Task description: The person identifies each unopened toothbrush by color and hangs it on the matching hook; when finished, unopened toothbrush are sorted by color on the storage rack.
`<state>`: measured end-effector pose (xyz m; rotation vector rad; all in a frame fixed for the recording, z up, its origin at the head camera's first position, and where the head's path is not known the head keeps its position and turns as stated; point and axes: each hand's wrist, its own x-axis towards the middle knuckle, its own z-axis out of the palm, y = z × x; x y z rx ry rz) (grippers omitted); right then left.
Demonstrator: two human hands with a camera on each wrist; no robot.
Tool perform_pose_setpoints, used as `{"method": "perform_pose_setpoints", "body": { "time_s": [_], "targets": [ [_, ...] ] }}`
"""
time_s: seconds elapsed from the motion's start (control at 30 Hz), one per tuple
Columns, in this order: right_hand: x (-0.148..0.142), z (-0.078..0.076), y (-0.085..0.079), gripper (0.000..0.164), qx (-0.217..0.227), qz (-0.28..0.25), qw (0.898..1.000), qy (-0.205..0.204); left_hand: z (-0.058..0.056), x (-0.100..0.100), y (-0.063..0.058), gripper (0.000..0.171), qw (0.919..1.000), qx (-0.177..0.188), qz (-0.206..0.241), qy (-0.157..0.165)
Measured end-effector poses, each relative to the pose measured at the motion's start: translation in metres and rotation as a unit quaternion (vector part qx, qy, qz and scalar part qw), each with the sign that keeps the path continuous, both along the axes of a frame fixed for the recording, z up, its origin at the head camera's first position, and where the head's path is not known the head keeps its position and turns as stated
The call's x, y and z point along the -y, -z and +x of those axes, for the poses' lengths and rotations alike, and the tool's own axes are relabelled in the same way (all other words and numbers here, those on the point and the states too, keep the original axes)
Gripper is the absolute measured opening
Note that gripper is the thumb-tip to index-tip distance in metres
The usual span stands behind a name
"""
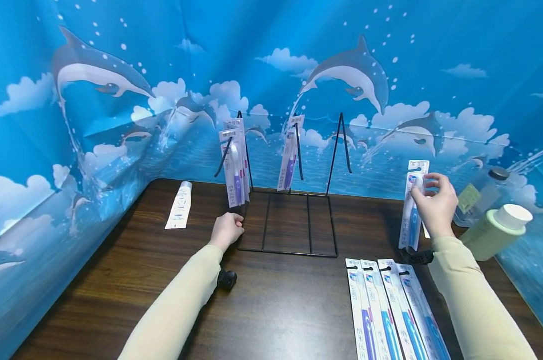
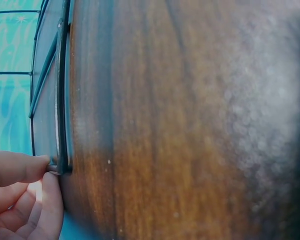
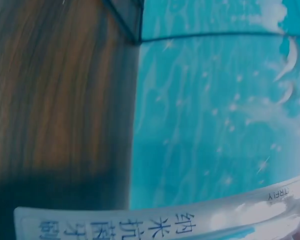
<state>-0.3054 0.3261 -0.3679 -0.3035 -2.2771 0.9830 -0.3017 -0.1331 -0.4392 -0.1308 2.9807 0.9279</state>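
My right hand [image 1: 436, 205] holds a packaged toothbrush [image 1: 406, 225] upright at the right, its blue handle low in the clear pack. Part of that pack's printed card [image 3: 115, 224] crosses the bottom of the right wrist view. At the left, my left hand [image 1: 227, 231] pinches a corner of the black wire display rack [image 1: 287, 254]; the left wrist view shows thumb and finger on the wire [image 2: 61, 100]. Purple packaged toothbrushes [image 1: 235, 175] hang from the rack's left hook, and more purple packs [image 1: 290, 160] from its middle hook. The right hook [image 1: 343, 130] carries nothing.
Several packaged toothbrushes [image 1: 374, 300] lie in a row at the front right. A white tube [image 1: 180, 207] lies at the left. Behind the right forearm stand a green bottle [image 1: 489, 235] and a clear bottle [image 1: 478, 197]. A blue dolphin curtain [image 1: 235, 50] backs the table.
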Motion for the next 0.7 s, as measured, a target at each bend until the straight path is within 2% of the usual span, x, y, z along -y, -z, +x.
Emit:
{"method": "perform_pose_setpoints", "body": {
  "time_s": [0.37, 0.7],
  "targets": [
    [0.034, 0.021, -0.020, 0.044, -0.111, 0.037, 0.992, -0.043, 0.002, -0.001, -0.003, 0.031, 0.9999, 0.010, 0.009, -0.005],
    [0.070, 0.053, -0.042, 0.045, -0.175, 0.044, 0.978, -0.106, 0.002, -0.002, -0.003, 0.032, 1.0000, 0.008, 0.004, -0.001]
  ]
}}
